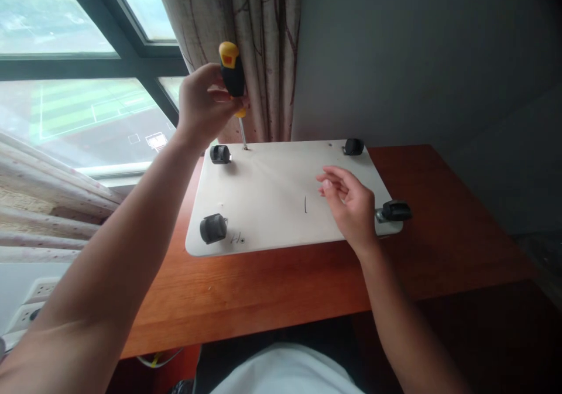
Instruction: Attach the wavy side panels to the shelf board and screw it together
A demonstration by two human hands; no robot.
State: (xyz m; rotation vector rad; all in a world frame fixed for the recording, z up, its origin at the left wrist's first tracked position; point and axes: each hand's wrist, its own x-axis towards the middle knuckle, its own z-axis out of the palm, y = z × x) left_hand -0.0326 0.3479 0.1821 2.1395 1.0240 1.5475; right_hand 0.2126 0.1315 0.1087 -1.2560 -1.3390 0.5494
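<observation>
My left hand (202, 106) is wrapped round the black and yellow handle of a screwdriver (233, 78), held upright. Its metal tip rests on the far edge of a white board (272, 201), just right of the far-left black caster wheel (220, 154). My right hand (351, 205) rests on the right part of the board with fingers loosely curled and apart, holding nothing I can see. Three more casters show: near left (213, 228), far right (353, 146), and near right (394, 211).
The board lies on a reddish wooden table (272, 294) against a grey wall. A patterned curtain (246, 37) hangs behind the screwdriver, with a window (65, 78) to the left. A white power strip (30, 306) sits low at the left.
</observation>
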